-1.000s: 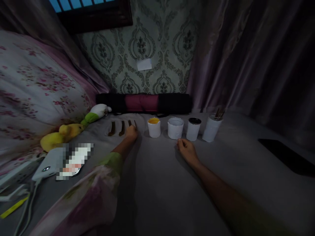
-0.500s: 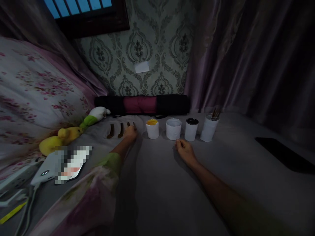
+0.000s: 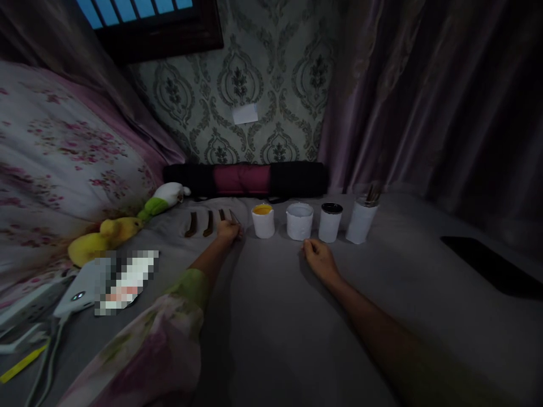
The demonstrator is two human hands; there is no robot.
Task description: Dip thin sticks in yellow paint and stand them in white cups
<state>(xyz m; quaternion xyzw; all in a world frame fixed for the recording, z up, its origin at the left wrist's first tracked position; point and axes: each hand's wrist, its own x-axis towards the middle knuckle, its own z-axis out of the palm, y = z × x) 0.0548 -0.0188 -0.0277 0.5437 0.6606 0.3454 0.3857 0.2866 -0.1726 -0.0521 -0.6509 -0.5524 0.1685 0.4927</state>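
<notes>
My left hand (image 3: 230,230) is closed at the right end of a row of small brown L-shaped pieces (image 3: 207,224). Above its fingers sticks up the end of one slim brown piece (image 3: 233,216), tilted, its lower part hidden by the hand. My right hand (image 3: 320,260) rests on the grey sheet as a loose fist, nothing showing in it. Just beyond it stands a wide white cup (image 3: 299,225) with a greyish inside. To the left is a white cup with yellow inside (image 3: 263,225); to the right, a white cup with a dark top (image 3: 330,226).
A taller white container (image 3: 360,223) holding several thin sticks stands farther right. A dark flat object (image 3: 487,265) lies at far right. Plush toys (image 3: 91,249), a power bank (image 3: 80,294), a phone and cables lie left. A black and maroon roll (image 3: 241,180) lines the wall.
My left hand has shifted slightly right and toward me, and the brown piece at its fingers leans more to the left. My right hand has stayed in place.
</notes>
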